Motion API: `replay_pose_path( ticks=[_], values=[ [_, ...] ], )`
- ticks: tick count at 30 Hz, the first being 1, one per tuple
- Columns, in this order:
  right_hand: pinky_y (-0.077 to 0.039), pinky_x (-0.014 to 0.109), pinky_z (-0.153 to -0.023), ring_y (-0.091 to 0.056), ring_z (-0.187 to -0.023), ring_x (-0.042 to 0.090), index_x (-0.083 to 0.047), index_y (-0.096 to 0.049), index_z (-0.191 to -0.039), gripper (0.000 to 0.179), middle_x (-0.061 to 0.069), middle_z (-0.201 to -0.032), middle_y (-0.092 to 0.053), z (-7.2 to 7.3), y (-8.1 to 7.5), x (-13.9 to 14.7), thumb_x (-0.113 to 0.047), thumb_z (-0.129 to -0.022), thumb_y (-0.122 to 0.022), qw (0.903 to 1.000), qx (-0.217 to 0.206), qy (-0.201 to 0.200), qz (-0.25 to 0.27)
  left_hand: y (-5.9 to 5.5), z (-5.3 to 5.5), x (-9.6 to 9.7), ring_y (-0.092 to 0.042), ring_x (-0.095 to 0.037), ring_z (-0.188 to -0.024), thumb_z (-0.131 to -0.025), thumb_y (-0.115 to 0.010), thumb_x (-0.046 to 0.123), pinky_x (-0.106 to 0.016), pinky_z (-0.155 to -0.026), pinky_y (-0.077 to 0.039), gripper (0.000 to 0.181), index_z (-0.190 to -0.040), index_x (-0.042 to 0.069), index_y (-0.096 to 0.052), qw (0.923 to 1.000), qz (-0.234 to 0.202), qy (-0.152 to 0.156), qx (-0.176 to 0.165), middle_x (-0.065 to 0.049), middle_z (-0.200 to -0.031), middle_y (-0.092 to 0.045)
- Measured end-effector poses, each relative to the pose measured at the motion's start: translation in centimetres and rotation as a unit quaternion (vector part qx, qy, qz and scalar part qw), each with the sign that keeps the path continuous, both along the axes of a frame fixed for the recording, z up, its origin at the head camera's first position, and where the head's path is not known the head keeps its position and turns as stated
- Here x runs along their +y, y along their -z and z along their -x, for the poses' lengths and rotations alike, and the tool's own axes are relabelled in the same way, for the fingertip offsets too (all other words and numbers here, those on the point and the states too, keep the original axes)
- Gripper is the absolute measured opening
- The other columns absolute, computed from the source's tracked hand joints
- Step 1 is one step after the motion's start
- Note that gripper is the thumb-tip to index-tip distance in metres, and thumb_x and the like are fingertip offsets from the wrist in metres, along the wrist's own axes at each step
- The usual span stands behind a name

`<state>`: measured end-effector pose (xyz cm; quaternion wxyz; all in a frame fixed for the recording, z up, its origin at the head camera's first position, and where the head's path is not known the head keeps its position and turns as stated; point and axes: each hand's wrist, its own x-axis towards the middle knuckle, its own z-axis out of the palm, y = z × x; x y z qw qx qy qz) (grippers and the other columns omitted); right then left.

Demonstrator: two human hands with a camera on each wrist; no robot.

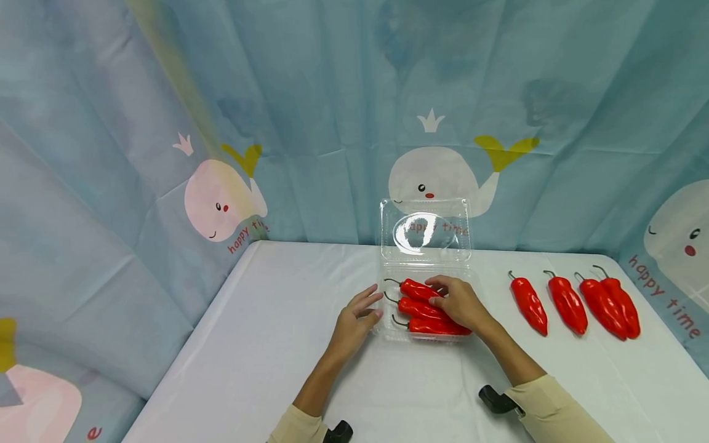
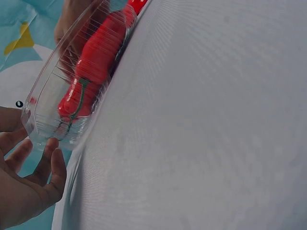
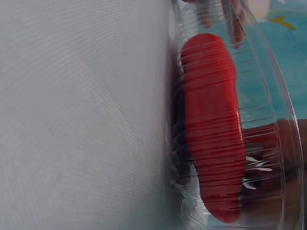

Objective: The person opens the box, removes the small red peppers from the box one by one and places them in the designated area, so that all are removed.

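A clear plastic clamshell box [image 1: 396, 332] lies on the table with its lid [image 1: 425, 231] raised at the back. Three red peppers [image 1: 423, 307] lie side by side in it, their stems towards the left. My right hand [image 1: 461, 303] reaches in from the right and grips the rearmost red pepper [image 1: 416, 289], fingers behind it and thumb in front. At the box's left end is my left hand [image 1: 354, 323], fingers spread and relaxed. In the left wrist view the left fingertips [image 2: 52, 143] sit right at the box wall. Through the wall, the right wrist view shows the front pepper [image 3: 211, 120].
Several more red peppers [image 1: 566, 304] lie on the right part of the white-covered table [image 1: 249, 357], two of them against each other. A blue curtain [image 1: 332, 123] printed with whales hangs directly behind the table and along its sides.
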<state>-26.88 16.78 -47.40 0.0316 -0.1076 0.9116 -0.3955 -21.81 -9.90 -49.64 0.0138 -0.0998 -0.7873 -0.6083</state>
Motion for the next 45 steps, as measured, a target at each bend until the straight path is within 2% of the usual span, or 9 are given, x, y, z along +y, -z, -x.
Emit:
replay_pose_path(
  ticks=[3, 9, 15, 19, 23, 33, 39, 45],
  values=[
    [-0.06, 0.051, -0.098, -0.068, -0.115, 0.038, 0.0, -0.065, -0.14, 0.05, 0.024, -0.13, -0.07, 0.1, 0.1, 0.0, -0.007, -0.092, -0.079, 0.9999, -0.009, 0.0, -0.005, 0.0, 0.0, 0.0, -0.066, -0.032, -0.126, -0.104, -0.067, 0.015, -0.019, -0.089, -0.056, 0.041, -0.144, 0.009, -0.067, 1.0, 0.002, 0.0, -0.001, 0.0, -0.164, -0.049],
    [-0.056, 0.055, -0.104, -0.066, -0.122, 0.041, 0.001, -0.065, -0.14, 0.051, 0.025, -0.135, -0.068, 0.2, 0.2, 0.0, -0.007, -0.092, -0.079, 0.9998, -0.017, -0.006, -0.009, 0.1, -0.1, 0.1, -0.067, -0.033, -0.125, -0.104, -0.066, 0.014, -0.02, -0.09, -0.057, 0.041, -0.144, 0.007, -0.066, 1.0, 0.002, 0.0, 0.002, -0.004, -0.164, -0.049],
    [-0.058, 0.053, -0.101, -0.066, -0.119, 0.039, -0.001, -0.065, -0.14, 0.051, 0.023, -0.134, -0.069, 0.1, 0.2, 0.2, -0.008, -0.092, -0.08, 1.0, 0.0, -0.002, -0.006, 0.3, 0.1, 0.1, -0.067, -0.031, -0.125, -0.104, -0.066, 0.015, -0.018, -0.092, -0.055, 0.041, -0.144, 0.01, -0.067, 0.9999, 0.013, 0.0, 0.002, 0.0, -0.163, -0.05],
    [-0.06, 0.052, -0.098, -0.066, -0.118, 0.038, -0.002, -0.065, -0.141, 0.051, 0.022, -0.133, -0.069, -0.1, 0.0, 0.3, -0.009, -0.093, -0.079, 1.0, 0.006, 0.002, 0.001, 0.4, 0.1, 0.0, -0.068, -0.031, -0.125, -0.104, -0.066, 0.014, -0.021, -0.094, -0.056, 0.041, -0.144, 0.009, -0.067, 0.9997, 0.023, 0.001, 0.006, 0.0, -0.163, -0.05],
    [-0.061, 0.051, -0.097, -0.065, -0.119, 0.039, -0.002, -0.063, -0.142, 0.051, 0.022, -0.133, -0.069, -0.4, -0.5, 0.4, -0.011, -0.094, -0.078, 0.9998, 0.011, 0.006, 0.013, 0.3, 0.1, 0.0, -0.068, -0.031, -0.125, -0.104, -0.065, 0.015, -0.024, -0.096, -0.057, 0.041, -0.145, 0.009, -0.066, 0.9997, 0.025, 0.002, 0.005, -0.001, -0.164, -0.049],
    [-0.065, 0.046, -0.085, -0.065, -0.118, 0.041, -0.004, -0.06, -0.147, 0.054, 0.023, -0.134, -0.068, -1.4, -2.0, 0.6, -0.017, -0.097, -0.077, 0.9984, 0.031, 0.032, 0.035, 0.2, 0.1, -0.1, -0.067, -0.032, -0.125, -0.104, -0.066, 0.016, -0.02, -0.093, -0.055, 0.041, -0.145, 0.008, -0.066, 0.9998, 0.018, 0.004, 0.007, -0.002, -0.164, -0.049],
    [-0.064, 0.051, -0.088, -0.066, -0.118, 0.042, -0.004, -0.059, -0.148, 0.056, 0.023, -0.135, -0.068, -2.3, -3.0, 0.9, -0.017, -0.097, -0.077, 0.9964, 0.052, 0.046, 0.047, 0.2, -0.1, -0.2, -0.067, -0.029, -0.126, -0.105, -0.065, 0.016, -0.023, -0.096, -0.057, 0.041, -0.146, 0.01, -0.065, 0.9997, 0.024, 0.004, -0.001, 0.002, -0.165, -0.048],
    [-0.064, 0.052, -0.086, -0.068, -0.118, 0.044, -0.006, -0.057, -0.15, 0.059, 0.023, -0.137, -0.068, -3.3, -3.7, 1.6, -0.017, -0.096, -0.078, 0.9929, 0.078, 0.062, 0.065, 0.2, -0.1, -0.2, -0.067, -0.032, -0.125, -0.105, -0.064, 0.014, -0.028, -0.098, -0.058, 0.042, -0.146, 0.007, -0.065, 0.9996, 0.026, 0.008, 0.007, -0.003, -0.165, -0.047]
  ],
)
